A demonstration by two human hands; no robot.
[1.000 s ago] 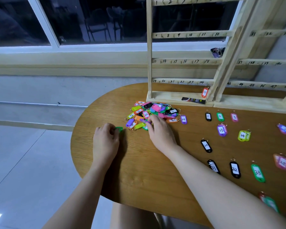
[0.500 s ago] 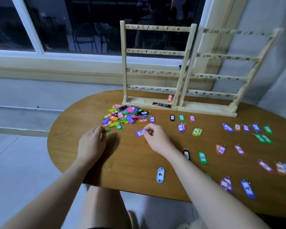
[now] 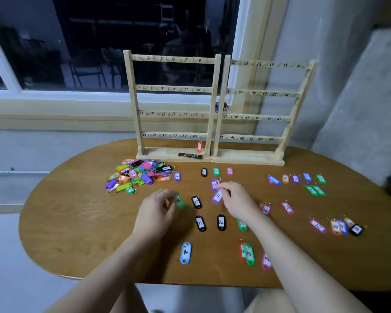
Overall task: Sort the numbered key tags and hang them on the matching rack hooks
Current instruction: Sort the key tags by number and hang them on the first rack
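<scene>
A heap of coloured key tags (image 3: 140, 173) lies on the wooden table (image 3: 77, 222) at the back left. Many single tags are laid out in rows across the table's middle and right. My right hand (image 3: 237, 201) pinches a purple tag (image 3: 217, 196) above the black tag 20 (image 3: 196, 201). My left hand (image 3: 156, 211) holds a green tag (image 3: 179, 201) at its fingertips, just left of that black tag. Two wooden racks stand at the back, the left rack (image 3: 172, 105) and the right rack (image 3: 261, 109), both with numbered hooks. One orange tag (image 3: 199, 146) hangs on the left rack's bottom bar.
A black flat packet (image 3: 190, 155) lies on the left rack's base. A blue tag 40 (image 3: 185, 253) lies near the front edge. Window and sill run behind the table; a grey wall stands at the right.
Both hands have moved right from the heap, the right carrying the purple tag, the left carrying the green one. The view has pulled back and shifted right.
</scene>
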